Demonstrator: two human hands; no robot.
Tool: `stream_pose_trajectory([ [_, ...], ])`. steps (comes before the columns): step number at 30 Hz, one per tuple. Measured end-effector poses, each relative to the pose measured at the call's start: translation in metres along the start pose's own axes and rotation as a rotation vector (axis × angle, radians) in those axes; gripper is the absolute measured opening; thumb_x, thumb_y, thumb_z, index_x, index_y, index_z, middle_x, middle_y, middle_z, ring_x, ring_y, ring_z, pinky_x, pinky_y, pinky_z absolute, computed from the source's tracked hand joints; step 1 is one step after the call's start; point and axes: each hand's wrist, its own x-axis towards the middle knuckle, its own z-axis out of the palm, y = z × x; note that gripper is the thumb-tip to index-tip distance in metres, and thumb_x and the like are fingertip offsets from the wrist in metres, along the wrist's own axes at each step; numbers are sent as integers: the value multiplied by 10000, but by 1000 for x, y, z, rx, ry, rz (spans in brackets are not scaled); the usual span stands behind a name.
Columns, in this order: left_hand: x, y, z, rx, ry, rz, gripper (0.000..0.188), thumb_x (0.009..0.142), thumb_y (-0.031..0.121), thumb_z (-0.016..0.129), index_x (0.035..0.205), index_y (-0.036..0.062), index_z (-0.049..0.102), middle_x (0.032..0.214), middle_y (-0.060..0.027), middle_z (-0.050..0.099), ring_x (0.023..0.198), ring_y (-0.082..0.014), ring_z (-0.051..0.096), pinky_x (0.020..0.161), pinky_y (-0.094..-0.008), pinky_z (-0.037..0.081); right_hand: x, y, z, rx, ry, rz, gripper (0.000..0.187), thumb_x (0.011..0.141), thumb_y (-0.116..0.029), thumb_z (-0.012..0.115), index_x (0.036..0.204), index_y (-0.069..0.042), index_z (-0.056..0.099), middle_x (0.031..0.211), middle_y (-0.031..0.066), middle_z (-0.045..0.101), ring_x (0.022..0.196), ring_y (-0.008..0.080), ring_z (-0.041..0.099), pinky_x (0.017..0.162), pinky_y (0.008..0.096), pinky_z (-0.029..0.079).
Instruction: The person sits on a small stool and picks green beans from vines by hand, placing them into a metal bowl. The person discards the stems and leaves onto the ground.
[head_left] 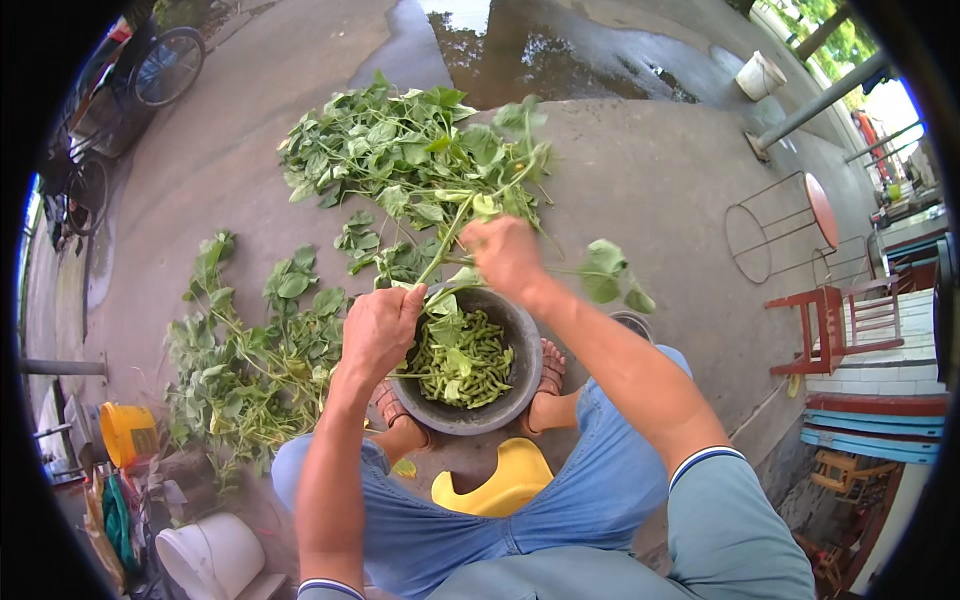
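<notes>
green pods (487,358) fill much of the dark basin (527,372) set between the person's feet (549,378); this portion of the work is judged done. a few loose leaves (447,325) lie on top of the pods.

one leafy stem (440,247) is in process. it is positioned above the far rim of the basin, slanting up and away to the right. left hand (375,330): fingers curled and closed around the near end of the stem, thumb uppermost. right hand (505,258): fingers bent inward beside the stem, blurred; whether they pinch a pod, a leaf or the stem, cannot tell.

remaining material: one leafy heap (400,140) lies ahead of the basin, and a second pile (255,370) lies to its left. which of these is stripped cannot be determined, so the share left is uncertain.

condition of stem: pale green, thin, slightly bent, with broad leaves toward the far end. pods in basin: short, plump, yellowish green, lying in mixed directions.
</notes>
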Motion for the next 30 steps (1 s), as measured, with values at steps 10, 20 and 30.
stream_pose_trajectory([
  [10,7,-18,-28,75,296,-80,566,1009,470,545,723,-13,611,672,-231,607,661,-448,588,615,-523,436,4,-23,-69,363,-785,236,321,963,-266,577,1012,27,698,843,111,734,694,172,678,655,339,552],
  [20,2,-14,-34,50,324,-5,525,973,403,636,684,-30,567,595,-234,552,555,-422,545,548,-483,412,-1,-65,-73,505,-583,214,278,938,-238,694,974,37,703,893,127,718,798,211,716,696,310,576],
  [30,0,-2,-27,-73,123,64,513,984,385,636,664,-9,556,553,-196,541,504,-376,543,514,-461,403,16,-36,-58,1302,-307,239,676,966,-212,691,1503,34,361,1370,121,547,1256,153,513,974,331,533],
])
